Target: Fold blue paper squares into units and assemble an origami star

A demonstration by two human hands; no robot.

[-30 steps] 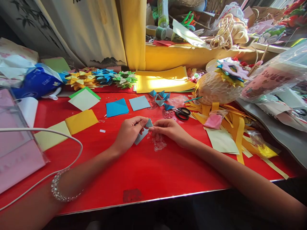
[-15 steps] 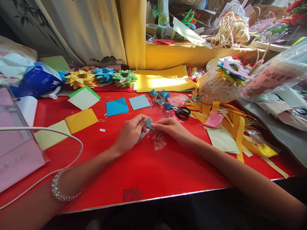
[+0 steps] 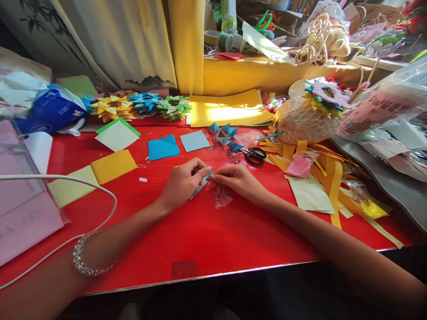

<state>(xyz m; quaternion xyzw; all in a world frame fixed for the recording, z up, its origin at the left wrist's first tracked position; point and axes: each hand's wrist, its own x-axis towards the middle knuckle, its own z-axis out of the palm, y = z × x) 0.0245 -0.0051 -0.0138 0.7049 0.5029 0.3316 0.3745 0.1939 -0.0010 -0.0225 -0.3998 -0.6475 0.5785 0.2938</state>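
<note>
Between my two hands is a small folded piece of light blue paper point(image 3: 208, 175), mostly covered by my fingers. My left hand point(image 3: 187, 181) pinches it with thumb and forefinger. Opposite, my right hand point(image 3: 233, 178) grips its right side between thumb and fingertips. A pale blue sheet point(image 3: 199, 189) shows beneath my left fingers; whether it belongs to the folded piece I cannot tell. Just beyond my hands lie several folded blue paper pieces point(image 3: 223, 135), a light blue paper square point(image 3: 195, 141) and a stack of bright blue paper squares point(image 3: 163, 147).
Black-handled scissors point(image 3: 255, 156) lie right of my hands, near yellow paper strips point(image 3: 335, 186). Folded paper rings in yellow point(image 3: 111, 108), blue point(image 3: 146, 103) and green point(image 3: 174, 108) line the back. A white cable point(image 3: 111, 195) crosses the left side. The red table's point(image 3: 233, 249) front edge is near me.
My left thumb and fingers have closed further over the folded blue paper, so less of it shows. Both hands stay nearly in place, and the view has shifted slightly.
</note>
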